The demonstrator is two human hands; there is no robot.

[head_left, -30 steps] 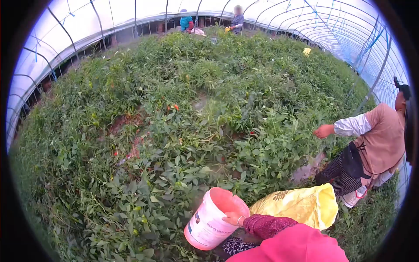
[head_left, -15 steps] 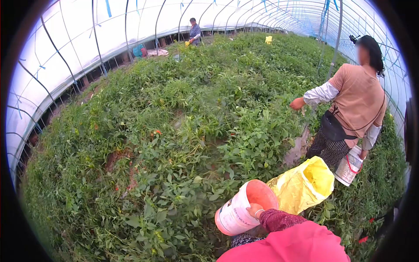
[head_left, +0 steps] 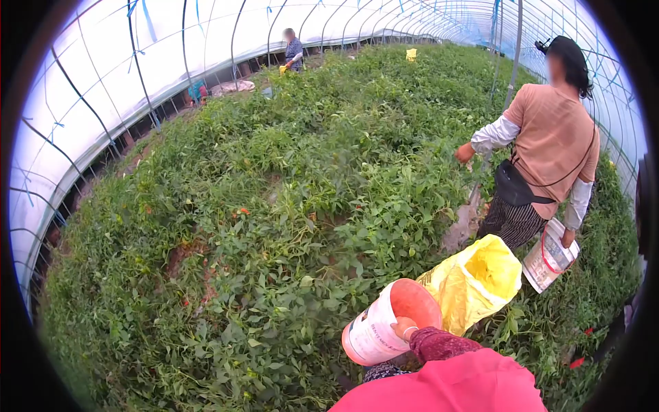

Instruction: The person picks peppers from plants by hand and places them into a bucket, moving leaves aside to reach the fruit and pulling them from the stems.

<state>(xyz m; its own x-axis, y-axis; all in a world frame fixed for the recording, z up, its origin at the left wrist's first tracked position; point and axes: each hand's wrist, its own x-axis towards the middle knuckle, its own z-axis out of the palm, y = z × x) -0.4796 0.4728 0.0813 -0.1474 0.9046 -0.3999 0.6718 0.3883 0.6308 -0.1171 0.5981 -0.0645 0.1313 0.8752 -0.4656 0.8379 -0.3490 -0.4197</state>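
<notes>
My right hand, at the end of a maroon sleeve with a band at the wrist, is closed on the rim of a white bucket. The bucket leans on its side with its reddish inside facing up and right. Just beyond it stands a yellow sack, mouth open towards the upper right, close against the bucket's rim. Leafy green plants surround both. Patterned trouser cloth shows below the bucket. My left hand is out of the picture.
To the right a co-worker holds a white bucket with a red handle. Another person stands far back, left of a distant yellow sack. Metal hoops and a pole support the plastic tunnel. Red spots show among the leaves.
The view has shifted slightly. My hand still grips the bucket beside the yellow sack, and the bucket's tilt is little changed. The nearby co-worker's bucket hangs at a slightly different angle.
</notes>
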